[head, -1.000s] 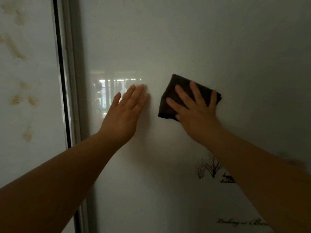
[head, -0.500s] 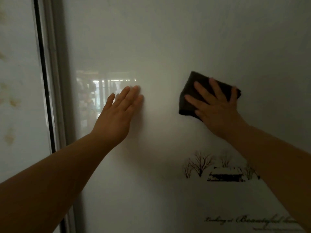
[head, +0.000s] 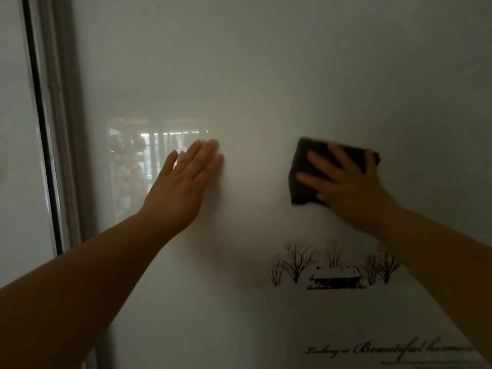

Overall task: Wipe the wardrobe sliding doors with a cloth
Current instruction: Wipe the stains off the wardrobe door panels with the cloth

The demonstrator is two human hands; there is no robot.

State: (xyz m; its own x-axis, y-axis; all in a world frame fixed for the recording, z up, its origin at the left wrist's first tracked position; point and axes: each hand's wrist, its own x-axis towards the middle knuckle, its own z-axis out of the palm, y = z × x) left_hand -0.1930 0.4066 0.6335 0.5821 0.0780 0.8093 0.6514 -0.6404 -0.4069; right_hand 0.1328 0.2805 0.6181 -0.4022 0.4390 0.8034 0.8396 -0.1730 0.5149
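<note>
Both hands lie flat against the sliding door (head: 266, 75). Left hand (head: 183, 182), centre-left of frame: fingers straight and close together, palm on the panel, holding nothing. Right hand (head: 351, 187), centre-right: fingers straight and spread, pressing the cloth (head: 304, 194) onto the door; no pinch or curl is evident. The right fingertips are blurred.

The cloth is dark, folded into a thick pad, and sits between palm and panel, just above a printed cottage-and-trees decal (head: 335, 272). Script lettering (head: 386, 350) runs along the lower right. A window reflection (head: 133, 161) shows on the glossy surface beside the left hand.

Assessment: the cloth appears soft, light and limp. It should be held by flat palm pressure across its middle, since edge grips would let it unfold. The panel looks smooth and slippery, so the pad may creep under the fingers.

At far left, a grey frame (head: 66, 129) separates this panel from the neighbouring door (head: 16, 129).
</note>
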